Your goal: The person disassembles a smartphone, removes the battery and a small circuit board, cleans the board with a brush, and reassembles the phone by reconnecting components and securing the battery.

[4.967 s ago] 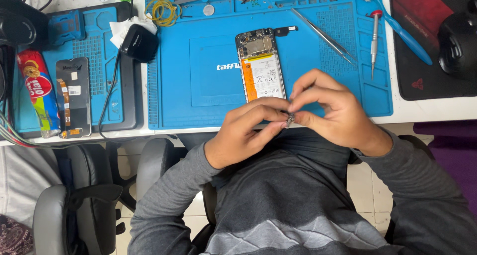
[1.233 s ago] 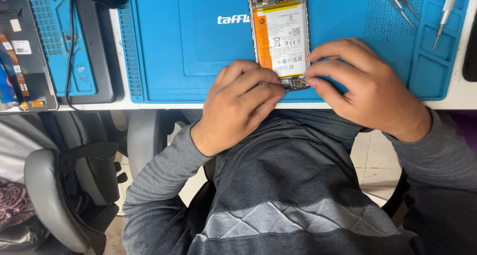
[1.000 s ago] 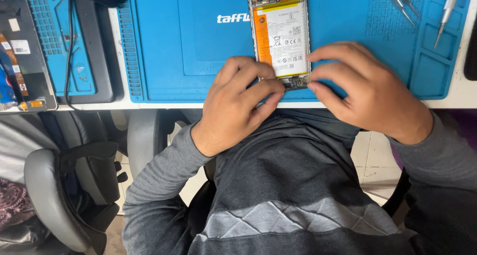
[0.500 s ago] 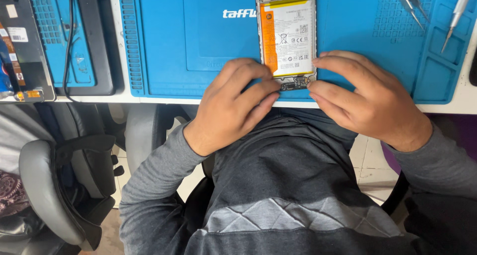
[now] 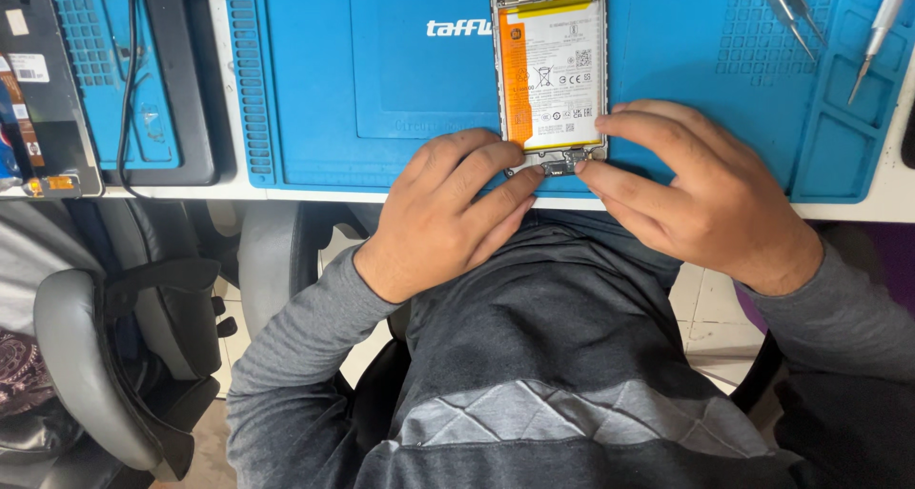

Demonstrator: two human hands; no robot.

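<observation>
An opened smartphone (image 5: 551,74) with its back cover off lies on a blue repair mat (image 5: 381,89), showing a white and orange battery. My left hand (image 5: 448,213) rests at the phone's lower left corner, fingertips touching the bottom edge. My right hand (image 5: 696,189) presses on the lower right corner, fingers bent over the bottom board (image 5: 558,162). Both hands meet at the phone's near end, by the table edge. I cannot make out any tool or small part between the fingers.
Metal tweezers (image 5: 786,3) and a screwdriver (image 5: 877,27) lie on the mat's right side. A second dark phone (image 5: 43,98) and a black cable (image 5: 129,60) sit on another mat at the left. A grey office chair (image 5: 105,336) stands lower left.
Five seconds ago both hands pinched a small part above my lap, clear of the phone. Now they rest on the phone's bottom end. The view has drifted slightly over the last second.
</observation>
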